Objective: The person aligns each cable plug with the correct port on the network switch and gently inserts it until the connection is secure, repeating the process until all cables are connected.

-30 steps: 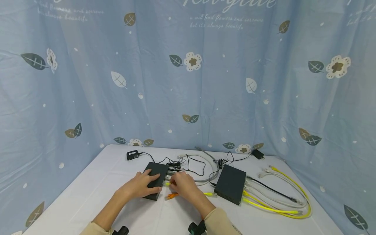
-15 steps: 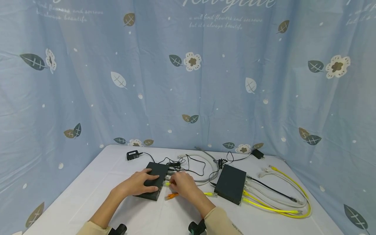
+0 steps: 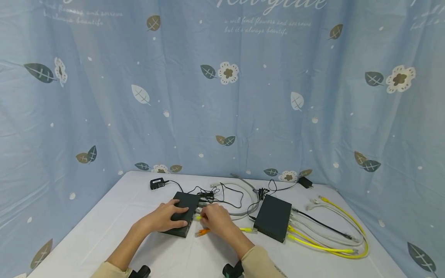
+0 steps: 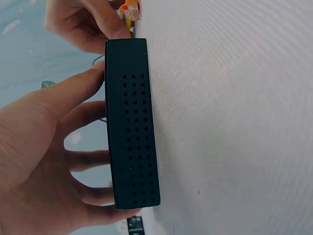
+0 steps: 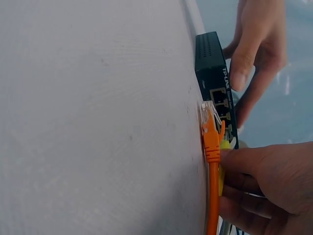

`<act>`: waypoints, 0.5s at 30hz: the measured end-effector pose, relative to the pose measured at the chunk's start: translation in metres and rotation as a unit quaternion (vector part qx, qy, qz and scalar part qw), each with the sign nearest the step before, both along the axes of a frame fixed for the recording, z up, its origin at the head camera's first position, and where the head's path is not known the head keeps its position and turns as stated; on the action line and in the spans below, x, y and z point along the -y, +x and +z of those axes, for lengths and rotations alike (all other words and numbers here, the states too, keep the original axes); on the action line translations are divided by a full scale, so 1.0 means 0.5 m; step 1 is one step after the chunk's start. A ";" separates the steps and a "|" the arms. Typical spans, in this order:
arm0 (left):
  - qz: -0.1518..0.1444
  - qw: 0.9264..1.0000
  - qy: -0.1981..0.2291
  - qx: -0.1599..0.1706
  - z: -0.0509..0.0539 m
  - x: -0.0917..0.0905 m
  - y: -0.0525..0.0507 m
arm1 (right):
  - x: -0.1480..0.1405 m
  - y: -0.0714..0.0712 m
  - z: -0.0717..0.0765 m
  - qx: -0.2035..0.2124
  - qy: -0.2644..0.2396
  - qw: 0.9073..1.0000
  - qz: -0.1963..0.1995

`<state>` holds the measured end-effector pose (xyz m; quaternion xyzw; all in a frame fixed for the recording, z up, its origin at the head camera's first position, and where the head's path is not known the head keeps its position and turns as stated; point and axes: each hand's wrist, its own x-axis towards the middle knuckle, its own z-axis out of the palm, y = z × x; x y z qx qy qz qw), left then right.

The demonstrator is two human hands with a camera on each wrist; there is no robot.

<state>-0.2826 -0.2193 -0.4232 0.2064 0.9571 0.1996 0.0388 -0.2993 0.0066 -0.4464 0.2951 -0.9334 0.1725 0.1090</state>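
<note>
A black TP-LINK network switch (image 3: 187,199) lies on the white table, its port side facing right. My left hand (image 3: 164,217) rests on its top with the fingers spread; in the left wrist view the thumb touches the near top edge above the vented end (image 4: 134,127). Close to the ports, my right hand (image 3: 216,218) pinches a yellow network cable plug (image 5: 224,145) between thumb and fingers. How deep that plug sits is hidden. In front of it lies an orange network cable (image 5: 212,147), its clear plug beside the switch, under my right hand in the head view.
Another black switch (image 3: 273,217) stands to the right with black, white and yellow cables (image 3: 323,248) running from it. Behind lie grey cable loops (image 3: 255,195), bundled black cords (image 3: 206,194) and two power adapters (image 3: 157,183). A loose yellow plug (image 3: 248,230) lies near the right wrist.
Over the past second my left hand has slid slightly left and towards me on the switch. My right hand stays at the yellow plug with hardly any movement.
</note>
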 end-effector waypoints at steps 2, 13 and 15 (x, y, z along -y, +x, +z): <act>-0.002 1.000 -0.002 0.002 0.001 -0.001 0.001 | 0.000 0.001 0.003 0.000 0.003 1.000 -0.002; -0.007 1.000 -0.003 0.014 0.004 -0.005 0.004 | 0.005 0.001 -0.001 -0.020 0.016 1.000 -0.006; -0.006 1.000 -0.004 0.014 0.004 -0.006 0.004 | 0.004 0.000 0.001 -0.016 0.019 1.000 -0.008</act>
